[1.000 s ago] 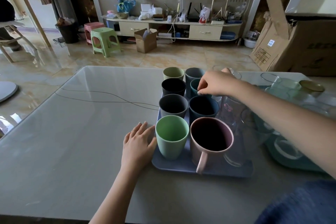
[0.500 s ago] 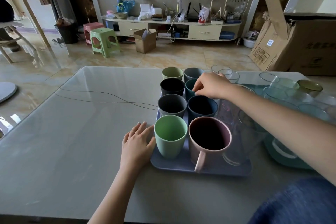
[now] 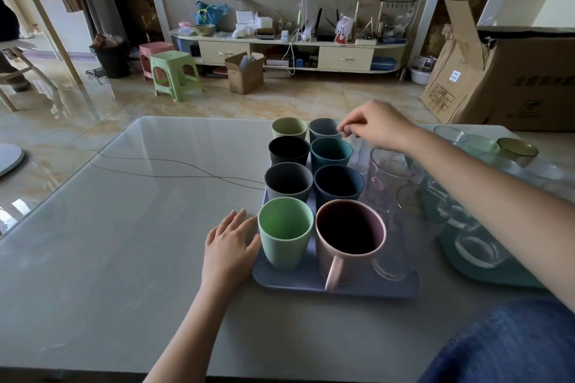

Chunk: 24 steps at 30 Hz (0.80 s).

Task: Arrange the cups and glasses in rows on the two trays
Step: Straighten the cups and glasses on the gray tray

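Glass covers the pale grey table before you, and a thin dark wire snakes across it toward the blue tray. Beyond lie glossy floor tiles, a green stool, a pink stool behind it, a cluttered low cabinet against the wall and a big cardboard box on your right.

On the blue tray, coloured cups stand in two rows: light green cup and pink mug nearest you, the grey-blue cup at the far end. Clear glasses crowd the tray's right side, with more on the teal tray next to it.

Your left hand lies flat on the table, fingers relaxed and spread, just beside the tray's left edge and the light green cup. Your right hand reaches over the glasses; its fingers are curled, the tips bunched at the grey-blue cup's far rim, though you can't tell whether they pinch it.
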Motion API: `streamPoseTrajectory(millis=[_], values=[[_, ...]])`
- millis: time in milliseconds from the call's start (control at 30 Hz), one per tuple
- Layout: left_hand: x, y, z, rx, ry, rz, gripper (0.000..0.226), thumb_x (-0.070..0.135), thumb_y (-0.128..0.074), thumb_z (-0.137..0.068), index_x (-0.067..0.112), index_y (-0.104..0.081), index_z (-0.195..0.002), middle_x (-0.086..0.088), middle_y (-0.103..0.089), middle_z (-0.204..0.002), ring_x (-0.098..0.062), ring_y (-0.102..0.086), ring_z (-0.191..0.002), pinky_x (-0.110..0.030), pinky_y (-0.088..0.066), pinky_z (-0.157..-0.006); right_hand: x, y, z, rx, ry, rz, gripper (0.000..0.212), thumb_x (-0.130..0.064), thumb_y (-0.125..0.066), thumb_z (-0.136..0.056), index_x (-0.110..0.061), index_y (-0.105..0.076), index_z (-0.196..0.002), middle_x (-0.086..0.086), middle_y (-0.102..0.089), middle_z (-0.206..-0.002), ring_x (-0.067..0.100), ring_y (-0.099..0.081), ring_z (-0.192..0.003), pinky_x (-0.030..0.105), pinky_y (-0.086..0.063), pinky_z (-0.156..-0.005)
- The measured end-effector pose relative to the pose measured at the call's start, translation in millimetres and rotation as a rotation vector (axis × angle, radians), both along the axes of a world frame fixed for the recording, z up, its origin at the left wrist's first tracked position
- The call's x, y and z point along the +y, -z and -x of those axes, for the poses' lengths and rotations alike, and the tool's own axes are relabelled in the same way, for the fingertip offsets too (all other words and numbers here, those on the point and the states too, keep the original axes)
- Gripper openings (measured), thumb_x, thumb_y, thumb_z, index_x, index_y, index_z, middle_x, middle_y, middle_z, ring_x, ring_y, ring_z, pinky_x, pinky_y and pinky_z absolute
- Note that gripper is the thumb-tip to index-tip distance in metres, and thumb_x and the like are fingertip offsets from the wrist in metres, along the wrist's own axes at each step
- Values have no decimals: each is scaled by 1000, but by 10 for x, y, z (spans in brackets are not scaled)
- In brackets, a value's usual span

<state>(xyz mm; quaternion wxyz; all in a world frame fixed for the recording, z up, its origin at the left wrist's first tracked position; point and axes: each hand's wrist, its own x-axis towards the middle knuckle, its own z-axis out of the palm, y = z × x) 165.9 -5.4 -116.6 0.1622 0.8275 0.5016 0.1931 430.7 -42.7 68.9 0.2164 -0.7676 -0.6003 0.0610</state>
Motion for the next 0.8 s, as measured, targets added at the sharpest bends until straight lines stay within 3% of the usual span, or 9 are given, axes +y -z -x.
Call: streamPoseTrajectory(millis=[200,333,433,567,667,800], values=[[-42,-52,3,15,6,21,62,52,-21,-79,35,-42,-135,7,-32,-151,-12,-19,-143,-36,-16,-114,-664,-151,-132,37,56,6,25,-16,-61,-90,-17,-68,-114,1,-68,-116,8,-58,-93,22,-42,-83],[-52,-54,14,30,15,9,62,51,-20,-80,33,-44,-135,5,-33,-151,-13,-20,-143,-37,-18,-114,-1117,-171,-12,127,-9,96,31,-29,-58,-91,-26,-60,-121,-5,-63,-110,9,-59,-96,20,-44,-75],[-65,-47,19,27,21,9,61,50,-20,-80,34,-45,-134,5,-34,-150,-13,-21,-143,-37,-19,-113,-1358,-160,101,157,-90,220,40,-39,-58,-88,-34,-53,-127,-9,-58,-121,10,-55,-111,25,-44,-87],[-62,-37,22,40,28,6,52,46,-25,-89,33,-43,-135,4,-33,-151,-13,-21,-143,-36,-19,-114,-1497,-25,151,-53,-105,313,61,-59,-62,-76,-46,-44,-132,-13,-40,-143,12,-32,-133,36,-31,-107],[-54,-34,9,39,26,-5,41,35,-36,-96,30,-43,-136,2,-32,-151,-14,-21,-143,-36,-19,-114,-1524,54,143,-177,-71,304,67,-57,-68,-74,-49,-39,-134,-11,-33,-148,15,-24,-136,40,-27,-110],[-44,-26,15,34,24,-10,42,37,-35,-95,29,-44,-136,1,-32,-151,-15,-22,-143,-37,-20,-114,-1516,138,109,-63,-106,268,65,-41,-75,-74,-45,-45,-132,-7,-40,-141,15,-38,-129,34,-35,-105]])
